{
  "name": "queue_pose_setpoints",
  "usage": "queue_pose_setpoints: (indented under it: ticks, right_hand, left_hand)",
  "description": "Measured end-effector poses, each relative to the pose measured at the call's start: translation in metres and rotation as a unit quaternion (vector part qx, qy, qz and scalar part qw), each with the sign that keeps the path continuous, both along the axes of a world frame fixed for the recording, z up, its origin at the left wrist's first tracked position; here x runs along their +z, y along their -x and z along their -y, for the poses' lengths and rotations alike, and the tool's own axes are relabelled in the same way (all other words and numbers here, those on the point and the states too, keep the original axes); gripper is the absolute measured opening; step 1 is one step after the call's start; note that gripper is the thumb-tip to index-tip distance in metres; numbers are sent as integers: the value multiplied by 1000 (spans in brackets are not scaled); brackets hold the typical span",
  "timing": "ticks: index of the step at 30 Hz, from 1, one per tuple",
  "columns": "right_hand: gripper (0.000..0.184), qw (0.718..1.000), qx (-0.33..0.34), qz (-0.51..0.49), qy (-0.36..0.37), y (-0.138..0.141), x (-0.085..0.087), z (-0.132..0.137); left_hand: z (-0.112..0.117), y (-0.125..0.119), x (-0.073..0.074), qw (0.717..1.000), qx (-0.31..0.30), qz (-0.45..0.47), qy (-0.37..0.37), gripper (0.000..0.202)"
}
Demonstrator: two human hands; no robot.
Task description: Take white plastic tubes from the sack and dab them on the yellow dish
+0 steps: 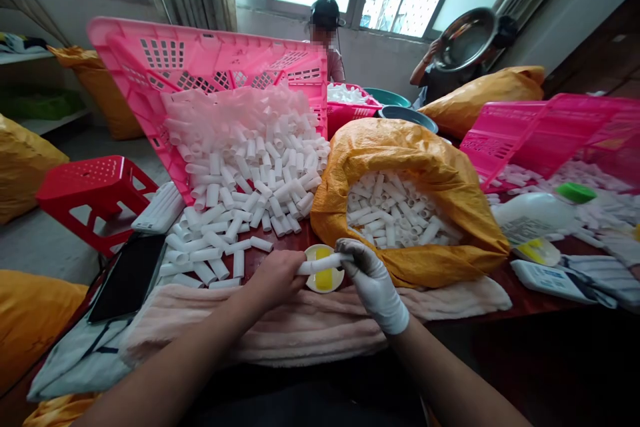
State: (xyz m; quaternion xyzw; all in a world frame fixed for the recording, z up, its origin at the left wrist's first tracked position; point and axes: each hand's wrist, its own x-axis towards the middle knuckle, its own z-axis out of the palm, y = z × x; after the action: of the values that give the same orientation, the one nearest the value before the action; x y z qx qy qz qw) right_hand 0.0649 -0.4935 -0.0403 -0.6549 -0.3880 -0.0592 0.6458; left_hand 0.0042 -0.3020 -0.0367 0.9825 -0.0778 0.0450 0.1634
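Note:
Between my two hands is a white plastic tube (pixel 317 265), lying nearly level above the towel. My left hand (pixel 280 273), bare, has its fingers closed round the tube's left end. On the right end, my right hand (pixel 367 277) pinches with gloved fingers; the white glove is dark at the fingertips. Just under the tube sits a small pale dish (pixel 311 255) with a yellow pad (pixel 324 279) in it. Loose white tubes (pixel 260 180) spill from a tipped pink crate (pixel 200 43) at the left. More tubes (pixel 395 210) fill an orange woven sack (pixel 400 147) beyond my right hand.
A pink towel (pixel 240 320) lines the table's near edge. At left are a dark tablet (pixel 130 280) and a red stool (pixel 95 193). To the right stand a green-capped bottle (pixel 535 213) and more pink crates (pixel 565 127). Across the table, one person lifts a metal basin (pixel 465 40); another is nearby.

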Motion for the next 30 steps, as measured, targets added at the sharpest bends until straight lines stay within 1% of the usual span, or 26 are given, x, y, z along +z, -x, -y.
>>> queue_pose_setpoints:
  ticks: [2,4,5,6,8,10,12,14,15,17,19,20,21,22,24,25,26,27,28,29,30]
  right_hand:
    - [19,996,44,57,48,1,11,1]
    - [16,983,75,108,125,2,18,1]
    - [14,979,68,102,162,2,19,0]
    - [15,977,46,74,194,2,18,-2]
    - [30,971,-21,-4,237,2,10,-7]
    - [41,963,-60,-34,261,3,0,-10]
    - [42,962,-59,-5,265,7,-6,-9]
    - [42,963,-32,56,263,13,-7,-3]
    - [42,959,-16,96,265,17,-6,1]
    - [41,948,6,171,269,24,-3,10]
    - [42,941,6,213,263,29,1,17]
    - [43,943,1,208,260,31,2,19]
    - [43,949,-6,181,259,31,2,19]
    - [42,958,-18,132,255,31,2,19]
    - [40,971,-51,-1,235,29,0,17]
    - [39,971,-67,-64,219,27,-2,15]
    - [39,970,-80,-110,202,26,-4,13]
    - [40,969,-85,-136,189,25,-5,11]
    - [40,969,-81,-137,187,25,-7,10]
    - [40,972,-71,-117,193,27,-8,9]
    - [40,974,-61,-78,203,29,-7,8]
  left_hand:
    - [6,4,3,999,-17,-29,34,17]
    - [14,8,4,998,-21,-41,35,21]
    - [19,9,3,999,-14,-36,18,22]
    - [23,10,2,1000,-2,-27,-7,22]
    - [31,12,2,998,27,-18,-54,21]
    - [35,12,3,997,30,-45,-60,21]
    - [35,12,5,996,5,-90,-13,22]
    - [33,13,6,985,-45,-150,73,22]
    - [32,14,6,973,-72,-185,122,22]
    - [31,15,4,939,-119,-252,203,23]
    - [34,17,2,909,-149,-303,245,27]
    - [37,18,2,902,-157,-315,251,27]
    - [41,19,2,905,-152,-312,245,27]
    - [45,20,3,921,-132,-290,225,26]
    - [53,20,7,968,-51,-203,139,25]
    - [56,19,10,984,-6,-158,87,26]
    - [58,19,11,990,27,-129,46,26]
    - [59,18,12,991,39,-123,26,27]
    - [58,16,13,989,29,-140,34,26]
    - [56,15,12,983,2,-175,64,25]
    - [53,15,11,969,-33,-222,105,25]
